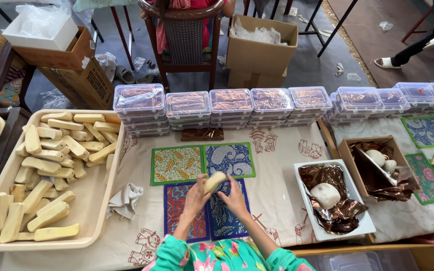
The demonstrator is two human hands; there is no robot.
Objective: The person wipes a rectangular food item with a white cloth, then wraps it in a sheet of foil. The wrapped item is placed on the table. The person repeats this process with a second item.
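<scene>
Both my hands meet over a patchwork of printed cloth squares (pixel 200 160) on the table. My left hand (pixel 196 196) grips a pale wooden piece (pixel 215 180), an oblong block like those in the tray. My right hand (pixel 234 197) touches the same piece from the right side, fingers curled against it. The piece is held tilted, a little above the blue patterned square (pixel 229 220). Floral sleeves cover my forearms near the frame's bottom edge.
A large beige tray (pixel 94 213) at left holds several similar wooden pieces, with a crumpled white cloth (pixel 125 198) beside it. Stacked clear lidded boxes (pixel 229 106) line the table's far edge. A white tray (pixel 362 227) and a cardboard box (pixel 350 153) at right hold brown foil and white lumps.
</scene>
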